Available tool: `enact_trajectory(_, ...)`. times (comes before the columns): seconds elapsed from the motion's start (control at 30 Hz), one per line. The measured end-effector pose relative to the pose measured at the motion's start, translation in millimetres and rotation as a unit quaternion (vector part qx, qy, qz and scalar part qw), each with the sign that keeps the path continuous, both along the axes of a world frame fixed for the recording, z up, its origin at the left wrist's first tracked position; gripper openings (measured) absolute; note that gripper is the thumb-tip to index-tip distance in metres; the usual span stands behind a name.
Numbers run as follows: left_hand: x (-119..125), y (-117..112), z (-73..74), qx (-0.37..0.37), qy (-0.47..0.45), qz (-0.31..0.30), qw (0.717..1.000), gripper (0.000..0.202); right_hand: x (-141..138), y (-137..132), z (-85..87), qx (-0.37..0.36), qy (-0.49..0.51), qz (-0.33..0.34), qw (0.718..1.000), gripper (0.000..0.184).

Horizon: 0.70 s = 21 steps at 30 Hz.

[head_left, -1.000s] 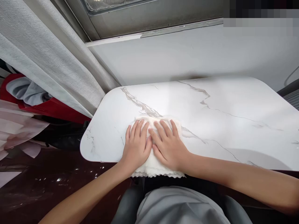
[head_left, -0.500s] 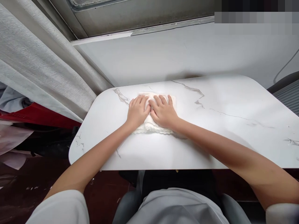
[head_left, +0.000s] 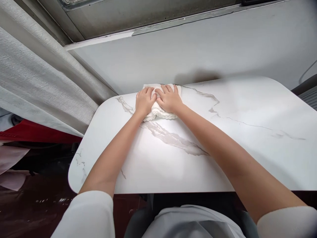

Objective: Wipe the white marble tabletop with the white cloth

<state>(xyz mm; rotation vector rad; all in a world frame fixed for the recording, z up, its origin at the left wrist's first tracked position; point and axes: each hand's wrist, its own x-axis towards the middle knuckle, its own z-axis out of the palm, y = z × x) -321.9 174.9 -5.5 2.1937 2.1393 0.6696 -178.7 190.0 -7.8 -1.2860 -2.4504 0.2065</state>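
A folded white cloth (head_left: 163, 112) lies on the white table (head_left: 153, 165) with grey marble veins, close to its far edge. My left hand (head_left: 145, 101) presses flat on the cloth's left part, its fingers stretched out. On the right part rests my right hand (head_left: 169, 98), palm down and fingers spread. The two thumbs nearly meet over the middle of the cloth. Beneath both palms the cloth is hidden, while its ruffled near edge shows in front of them.
A pale wall (head_left: 198, 49) runs behind the table, below a grey window frame (head_left: 123, 19). A light curtain (head_left: 49, 62) hangs at the left, beside a red item (head_left: 37, 132). At the right edge stands a grey ribbed object (head_left: 310, 97).
Both hands have slid the cloth forward, away from me, to the table's far edge. A broad grey vein is now uncovered in front of it. The camera view has shifted slightly.
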Motion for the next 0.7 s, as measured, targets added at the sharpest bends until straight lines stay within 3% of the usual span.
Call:
enact_trajectory(0.23, 2.7, 28.3, -1.4, -0.007, 0.026, 0.027, 0.999, 0.040, 1.3, 28.9, 0.5, 0.011, 0.000, 0.002, 1.000, 0.046)
enact_trajectory(0.43, 25.5, 43.9, 0.5, -0.014, 0.046, 0.045, 0.998, 0.041, 20.3, 52.3, -3.3, 0.000, 0.017, 0.010, 1.000, 0.046)
enact_trajectory(0.7, 51.0, 43.5, -1.4, -0.007, 0.039, 0.033, 0.999, 0.041, 45.0, 47.8, -2.4, 0.008, 0.023, -0.014, 1.000, 0.046)
